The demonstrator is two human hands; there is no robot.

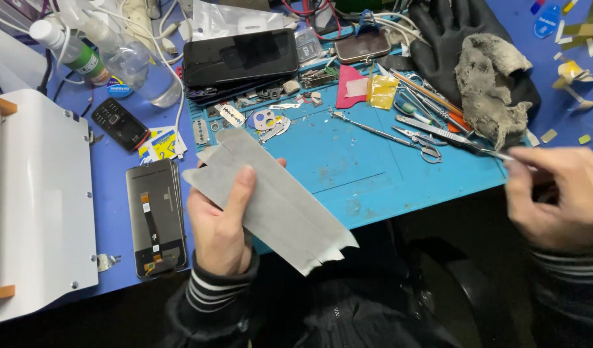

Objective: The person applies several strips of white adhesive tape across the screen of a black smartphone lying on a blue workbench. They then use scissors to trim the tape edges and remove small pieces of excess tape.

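1. Along the left edge of the bench sits a white machine with a steel roller; just beside it a phone screen panel lies face-down, its flex cable exposed. A stray elbow could likely snag that cable or push the panel off the near edge.
2. Over the near edge of the blue mat, the left hand grips a stack of long grey sheets, thumb on top, fingers closed underneath. The sheets fan apart at the ends — a looser grip would probably let one slide onto the lap.
3. Near the right corner, the right hand pinches thin metal tweezers, fingers narrow. The tip points toward the crowded tools — a quick move could scatter them.
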